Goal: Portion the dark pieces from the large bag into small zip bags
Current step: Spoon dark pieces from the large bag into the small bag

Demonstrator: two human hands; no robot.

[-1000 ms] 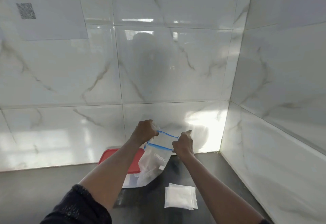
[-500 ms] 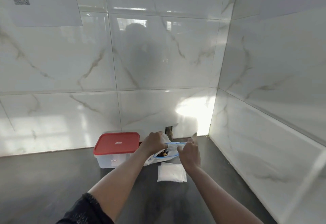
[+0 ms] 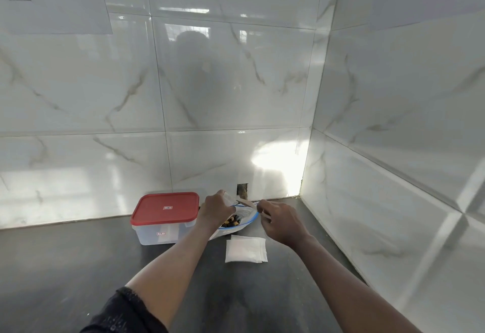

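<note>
Lowered since the earlier frame, the large bag (image 3: 245, 213) sits on the desk (image 3: 78, 267) between the hands, mouth open, dark pieces (image 3: 231, 222) showing. Left hand (image 3: 215, 210) grips its rim; whether the right hand (image 3: 282, 223) grips it cannot be told. Opening appears done; next, take a small zip bag (image 3: 246, 249) near the right hand.

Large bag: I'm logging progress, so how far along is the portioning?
Done: the large bag is open, dark pieces showing inside. In hand: the left hand grips its rim, the right hand is at the opposite edge. Left: the small zip bags lie flat and apparently unfilled, so all portioning.
</note>
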